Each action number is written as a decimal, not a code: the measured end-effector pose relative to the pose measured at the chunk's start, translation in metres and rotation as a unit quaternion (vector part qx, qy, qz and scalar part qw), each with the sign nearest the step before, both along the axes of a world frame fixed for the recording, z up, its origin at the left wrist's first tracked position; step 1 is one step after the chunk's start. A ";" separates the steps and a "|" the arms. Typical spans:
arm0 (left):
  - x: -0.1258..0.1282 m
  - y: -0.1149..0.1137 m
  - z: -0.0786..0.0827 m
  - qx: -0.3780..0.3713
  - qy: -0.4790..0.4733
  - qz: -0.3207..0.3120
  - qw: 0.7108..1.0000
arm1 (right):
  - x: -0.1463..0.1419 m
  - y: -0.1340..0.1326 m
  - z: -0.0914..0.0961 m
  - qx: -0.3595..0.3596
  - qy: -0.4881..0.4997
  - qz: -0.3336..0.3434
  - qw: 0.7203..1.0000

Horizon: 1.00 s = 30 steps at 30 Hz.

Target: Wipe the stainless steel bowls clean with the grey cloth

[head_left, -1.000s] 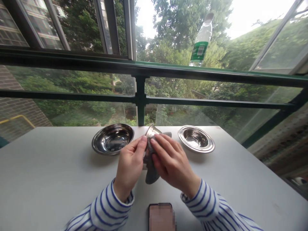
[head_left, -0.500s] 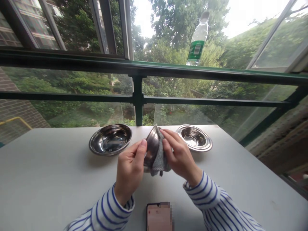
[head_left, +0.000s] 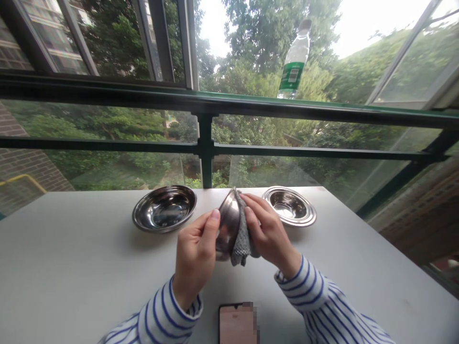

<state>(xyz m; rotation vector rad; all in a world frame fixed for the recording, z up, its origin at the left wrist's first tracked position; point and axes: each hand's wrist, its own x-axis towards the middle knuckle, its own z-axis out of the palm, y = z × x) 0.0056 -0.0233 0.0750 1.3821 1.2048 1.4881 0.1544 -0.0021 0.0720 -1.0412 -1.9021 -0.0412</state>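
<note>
Between my hands a shiny metal bowl (head_left: 228,224) is held up on its side above the table. My left hand (head_left: 198,248) grips its left edge, thumb pressed on the metal. A grey cloth (head_left: 242,236) lies against the bowl's right side, its lower end hanging down. My right hand (head_left: 268,231) is closed on the cloth and presses it to the bowl; some of its fingertips are hidden behind the cloth.
On the white table (head_left: 89,267) a wide metal bowl (head_left: 165,209) stands at the back left. Rimmed metal bowls (head_left: 289,205), seemingly nested, stand at the back right. A phone (head_left: 237,325) lies at the front. A plastic bottle (head_left: 294,62) stands on the green railing (head_left: 322,111).
The bowl and the cloth have shifted slightly to the right, and more of the bowl's curved side shows. Both hands keep their hold. The other bowls have not moved.
</note>
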 end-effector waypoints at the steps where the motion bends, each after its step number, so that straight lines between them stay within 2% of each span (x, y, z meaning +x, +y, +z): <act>1: 0.000 0.000 0.000 0.001 -0.001 -0.002 1.000 | 0.000 -0.001 0.001 0.010 -0.018 0.011 1.000; 5: 0.000 0.001 0.000 0.007 -0.002 -0.006 1.000 | -0.005 -0.008 0.003 0.088 -0.105 0.065 0.988; 9: 0.004 -0.002 0.000 -0.001 0.005 -0.030 1.000 | -0.003 -0.005 0.006 0.019 -0.040 0.008 0.999; 11: 0.004 -0.005 0.002 -0.004 0.013 -0.034 0.999 | -0.002 -0.006 0.007 0.007 -0.032 -0.003 0.999; 16: 0.000 -0.004 0.006 0.022 0.016 0.019 0.999 | -0.009 -0.014 0.007 0.099 -0.116 0.078 0.985; 18: 0.001 -0.004 0.006 0.012 0.012 0.018 1.000 | -0.008 -0.011 0.006 0.078 -0.088 0.055 0.992; 23: 0.008 -0.007 0.002 0.009 0.029 -0.005 1.000 | -0.001 0.001 0.002 -0.047 0.033 -0.002 0.998; 25: 0.008 -0.007 0.002 0.013 0.033 0.006 0.999 | -0.003 -0.001 0.001 -0.028 0.021 0.004 0.999; 28: 0.005 -0.004 0.002 0.011 0.026 0.030 0.999 | -0.009 -0.010 0.000 0.058 -0.051 0.047 0.996; 30: 0.003 -0.002 0.002 0.004 0.008 0.039 0.999 | -0.011 -0.012 -0.001 0.086 -0.080 0.071 0.991</act>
